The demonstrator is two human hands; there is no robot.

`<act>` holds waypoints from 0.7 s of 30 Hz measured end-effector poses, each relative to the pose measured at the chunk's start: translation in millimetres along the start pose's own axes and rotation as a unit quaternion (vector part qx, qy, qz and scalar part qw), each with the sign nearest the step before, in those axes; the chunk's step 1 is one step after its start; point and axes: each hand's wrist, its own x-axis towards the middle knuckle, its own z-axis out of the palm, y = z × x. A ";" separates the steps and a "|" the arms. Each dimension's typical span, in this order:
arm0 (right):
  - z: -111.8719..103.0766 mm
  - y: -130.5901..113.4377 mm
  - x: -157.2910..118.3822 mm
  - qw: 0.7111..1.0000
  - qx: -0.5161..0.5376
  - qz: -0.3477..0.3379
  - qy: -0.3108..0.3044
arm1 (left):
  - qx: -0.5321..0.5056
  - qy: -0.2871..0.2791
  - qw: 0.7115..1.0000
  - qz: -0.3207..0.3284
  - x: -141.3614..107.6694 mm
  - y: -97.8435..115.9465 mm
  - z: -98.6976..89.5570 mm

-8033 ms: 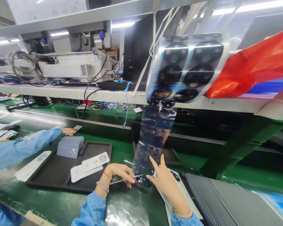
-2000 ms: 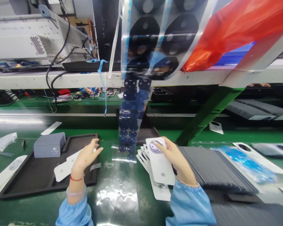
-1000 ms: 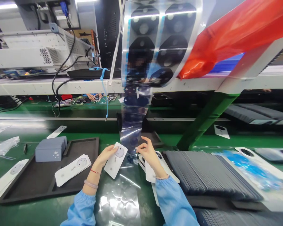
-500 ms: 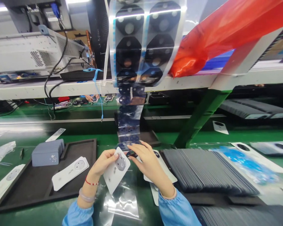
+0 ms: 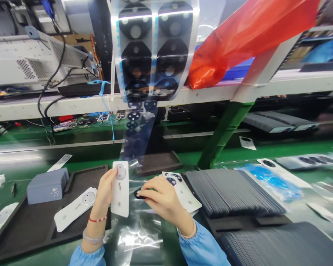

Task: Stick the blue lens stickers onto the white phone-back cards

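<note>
My left hand (image 5: 108,184) grips a white phone back panel (image 5: 120,201) by its left edge, thumb on the grey round camera area. The panel stands nearly upright over the green bench. To its right, my right hand (image 5: 158,195) pinches a dark round sticker (image 5: 139,194) between thumb and fingers, apart from the panel. Behind both hands hangs a clear strip (image 5: 135,136) carrying rows of similar dark round stickers. Close beyond my right hand lie white panels (image 5: 187,194) with dark round pieces on them.
At left, a black tray (image 5: 30,225) holds a stack of grey-blue panels (image 5: 47,186) and white panels (image 5: 76,208). Rows of dark grey panels (image 5: 233,190) stand at right. A green post (image 5: 224,135) and a white shelf edge (image 5: 80,105) rise behind, with a red bag (image 5: 238,44) above.
The dark sticker has come away from the hanging strip in my right hand, which moved lower. My left hand moved left and turned the white panel upright. The view shifted right.
</note>
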 end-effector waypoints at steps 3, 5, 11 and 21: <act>-2.9 -0.1 -3.3 0.967 0.157 0.194 0.048 | 0.038 0.111 0.990 0.074 0.3 -1.2 -1.9; -3.5 1.1 -4.6 0.921 0.231 0.305 0.078 | 0.070 0.137 0.980 0.123 -10.4 1.5 3.4; 2.9 -3.1 -5.6 0.816 0.323 0.462 0.123 | 0.043 -0.027 0.998 0.038 -60.4 7.5 41.3; 9.4 -5.5 -6.7 0.806 0.265 0.517 0.112 | 0.066 -0.076 0.991 0.084 -83.7 6.8 57.1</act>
